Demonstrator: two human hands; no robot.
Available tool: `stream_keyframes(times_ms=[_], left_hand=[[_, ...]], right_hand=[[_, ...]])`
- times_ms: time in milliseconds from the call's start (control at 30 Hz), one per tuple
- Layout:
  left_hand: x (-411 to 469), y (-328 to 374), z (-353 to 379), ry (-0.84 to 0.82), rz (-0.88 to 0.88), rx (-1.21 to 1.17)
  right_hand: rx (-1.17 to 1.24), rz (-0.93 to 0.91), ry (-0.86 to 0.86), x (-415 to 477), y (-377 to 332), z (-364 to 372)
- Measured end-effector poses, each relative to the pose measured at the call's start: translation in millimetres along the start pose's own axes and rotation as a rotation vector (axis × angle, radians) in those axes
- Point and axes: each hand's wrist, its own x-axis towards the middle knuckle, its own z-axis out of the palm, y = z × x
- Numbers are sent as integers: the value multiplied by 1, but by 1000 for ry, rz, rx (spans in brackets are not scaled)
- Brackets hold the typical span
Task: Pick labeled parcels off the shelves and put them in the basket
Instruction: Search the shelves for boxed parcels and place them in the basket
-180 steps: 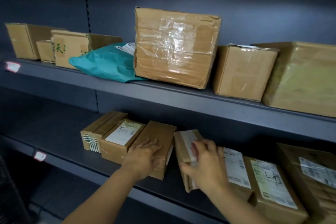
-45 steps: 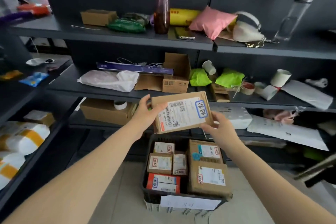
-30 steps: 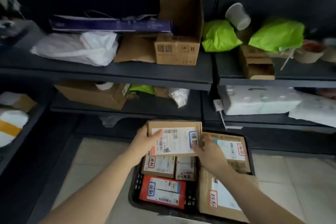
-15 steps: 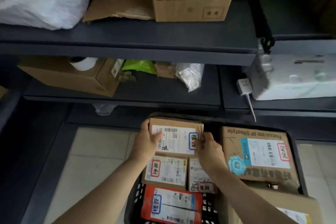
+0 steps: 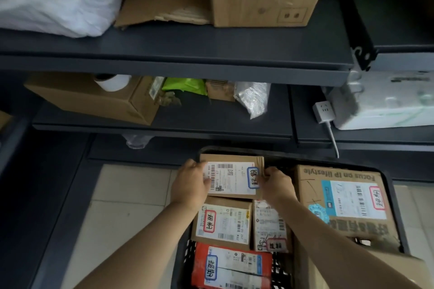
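A flat brown parcel [image 5: 232, 177] with a white label and a blue-framed sticker lies at the far left corner of the black basket [image 5: 389, 177]. My left hand [image 5: 190, 184] holds its left edge, thumb on the label. My right hand [image 5: 276, 184] pinches its right edge. Below it in the basket lie a brown parcel with a red-framed sticker [image 5: 223, 223], a small taped parcel [image 5: 270, 225] and a red parcel [image 5: 231, 266]. A large brown box [image 5: 345, 204] fills the basket's right side.
The basket stands on a tiled floor [image 5: 126, 206] in front of dark shelves [image 5: 178, 68]. The low shelf holds a cardboard box [image 5: 94, 98], a green bag [image 5: 185, 84], a clear bag [image 5: 253, 98] and a white foam box [image 5: 385, 101] with a power plug [image 5: 324, 110].
I carried the parcel from the shelves down into the basket. Over the last second it sank to the far left corner, and my view moved closer.
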Motion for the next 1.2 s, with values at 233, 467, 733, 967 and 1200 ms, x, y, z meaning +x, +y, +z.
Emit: stream_keyframes(times_ms=[233, 467, 733, 967, 1200], left_hand=[[-51, -29, -60, 8, -5, 103], [-152, -60, -152, 221, -73, 146], [-367, -116, -238, 544, -361, 199], [-611, -158, -257, 598, -836, 269], [-856, -188, -236, 762, -1193, 293]], right_hand=[[-246, -178, -22, -54, -32, -27], [-674, -655, -131, -149, -118, -44], [-1017, -1245, -175, -310, -214, -11], [-1016, -1699, -294, -525, -273, 68], [-1066, -2060, -369, -742, -229, 175]])
